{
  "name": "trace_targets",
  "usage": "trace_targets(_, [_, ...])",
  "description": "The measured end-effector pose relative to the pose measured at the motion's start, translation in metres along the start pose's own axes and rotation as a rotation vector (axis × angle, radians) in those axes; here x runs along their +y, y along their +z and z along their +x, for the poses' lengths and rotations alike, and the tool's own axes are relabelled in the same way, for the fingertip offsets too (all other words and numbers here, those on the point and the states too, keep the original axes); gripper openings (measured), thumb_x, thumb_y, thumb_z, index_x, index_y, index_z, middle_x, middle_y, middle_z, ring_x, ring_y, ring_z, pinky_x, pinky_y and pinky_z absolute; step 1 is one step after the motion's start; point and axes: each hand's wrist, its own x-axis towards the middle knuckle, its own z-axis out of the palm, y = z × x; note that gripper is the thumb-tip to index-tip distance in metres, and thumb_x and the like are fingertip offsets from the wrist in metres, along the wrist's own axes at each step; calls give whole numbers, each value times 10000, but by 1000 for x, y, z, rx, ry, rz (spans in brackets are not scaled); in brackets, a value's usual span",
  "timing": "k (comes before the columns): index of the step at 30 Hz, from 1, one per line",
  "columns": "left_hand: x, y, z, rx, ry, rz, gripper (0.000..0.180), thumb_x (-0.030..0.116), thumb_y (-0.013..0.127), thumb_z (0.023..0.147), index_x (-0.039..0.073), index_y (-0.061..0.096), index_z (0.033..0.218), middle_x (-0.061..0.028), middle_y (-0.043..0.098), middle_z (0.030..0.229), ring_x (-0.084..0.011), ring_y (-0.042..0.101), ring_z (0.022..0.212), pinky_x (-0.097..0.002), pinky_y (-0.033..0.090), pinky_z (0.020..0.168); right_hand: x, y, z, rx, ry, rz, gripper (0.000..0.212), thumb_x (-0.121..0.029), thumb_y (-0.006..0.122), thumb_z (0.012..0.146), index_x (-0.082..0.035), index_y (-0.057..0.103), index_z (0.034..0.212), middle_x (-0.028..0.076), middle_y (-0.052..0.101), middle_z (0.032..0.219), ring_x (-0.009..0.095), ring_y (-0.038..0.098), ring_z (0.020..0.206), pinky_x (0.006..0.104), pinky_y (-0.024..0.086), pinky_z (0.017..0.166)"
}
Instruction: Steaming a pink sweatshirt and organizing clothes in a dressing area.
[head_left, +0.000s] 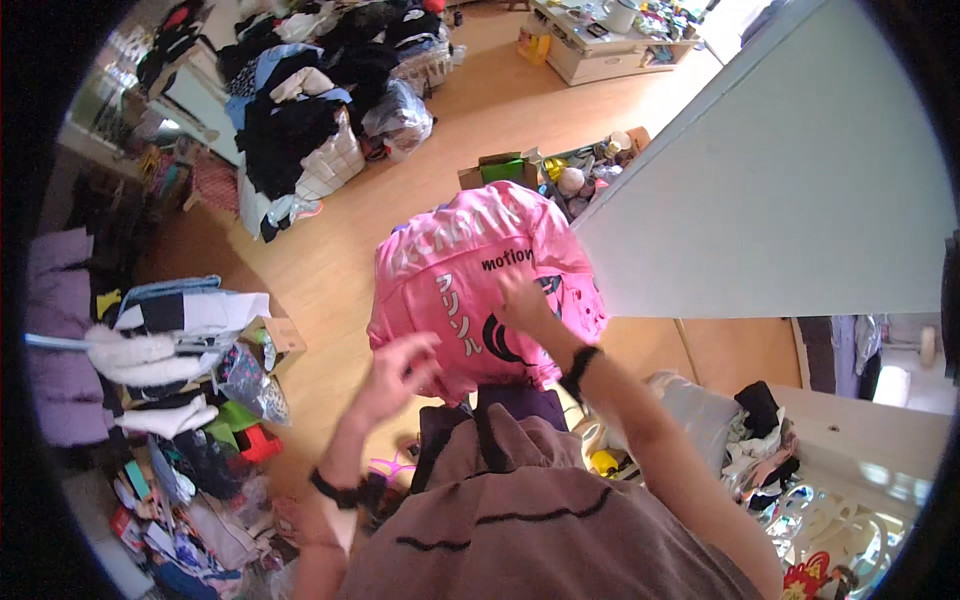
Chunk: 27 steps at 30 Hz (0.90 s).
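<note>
A shiny pink long-sleeved top (pixel 430 300) with black, white and pale printed designs is spread out in front of me; what lies under it is mostly hidden. Over its near left part is my left hand (pixel 393 378), fingers bent and apart, with nothing seen in them. My right hand (pixel 522 303) is over the right middle of the top, its fingers curled down toward the cloth. Blur hides whether they pinch the fabric. Each wrist wears a black band.
Heaped dark clothes (pixel 290 130) and white baskets (pixel 335 160) stand at the far left. A box of odds and ends (pixel 590 175) sits beyond the top, beside a large white panel (pixel 780 190). More clothes (pixel 190 330) crowd the left; a clear plastic bin (pixel 690 405) is at right.
</note>
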Motion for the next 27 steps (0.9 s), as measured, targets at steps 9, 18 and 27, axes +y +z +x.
trace_targets(9, [178, -34, 9, -461, 771, -884, 637, 616, 558, 896, 1, 642, 1043, -206, 678, 936, -338, 690, 845, -439, 559, 758, 33, 73, -301, -245, 865, 335, 311, -338, 673, 840, -58, 710, 968, 136, 719, 819, 293, 702, 783, 430, 547, 729])
trace_targets(18, [298, 56, -50, -1489, 25, -1773, 626, 607, 495, 938, 21, 608, 1124, -176, 656, 1037, -276, 677, 938, -409, 537, 883, -101, 121, -527, 302, 1751, 943, 300, -281, 636, 885, 15, 679, 896, 96, 679, 715, 151, 639, 581, 278, 513, 519])
trace_targets(27, [364, 223, -108, -1949, -364, -1712, 628, 571, 504, 950, 8, 564, 1221, -166, 617, 1160, -259, 663, 995, -396, 508, 898, -199, 235, -596, 387, 1843, 1014, 377, -329, 691, 843, -49, 705, 1094, 161, 714, 1050, 231, 670, 1001, 376, 519, 833])
